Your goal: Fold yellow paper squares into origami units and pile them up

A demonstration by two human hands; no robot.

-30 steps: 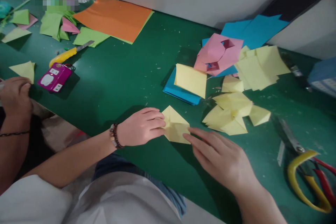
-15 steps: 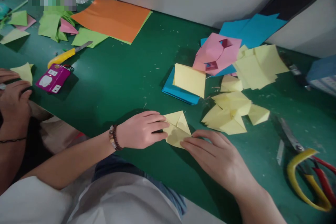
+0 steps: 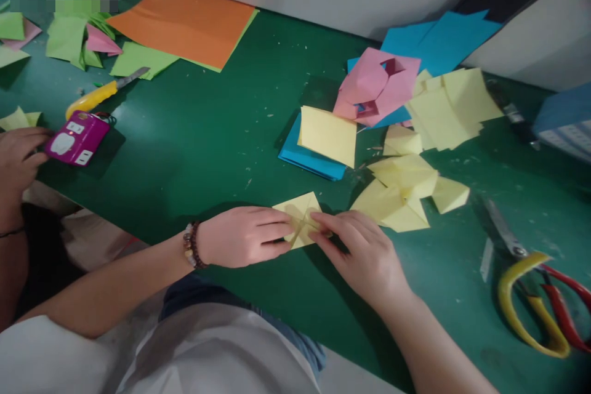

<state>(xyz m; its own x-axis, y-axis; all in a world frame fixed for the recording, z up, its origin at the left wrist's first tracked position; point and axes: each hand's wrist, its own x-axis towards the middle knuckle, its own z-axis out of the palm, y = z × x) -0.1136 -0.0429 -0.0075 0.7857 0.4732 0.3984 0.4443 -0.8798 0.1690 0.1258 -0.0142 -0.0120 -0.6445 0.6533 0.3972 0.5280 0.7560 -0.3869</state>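
Yellow folded paper [image 3: 298,220] lay on the green table [image 3: 184,166], held between both hands. The left hand [image 3: 244,237] gripped its near side, fingers [image 3: 272,228] closed against the paper, while the right hand [image 3: 360,252] pinched the far side, fingertips [image 3: 316,220] on the folds. Loose yellow pieces [image 3: 397,194] lay just beside; scissors [image 3: 530,295] sat well right.

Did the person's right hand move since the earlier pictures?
Yes. The right hand moved left, away from the scissors, and its fingers are now on the folded yellow paper.
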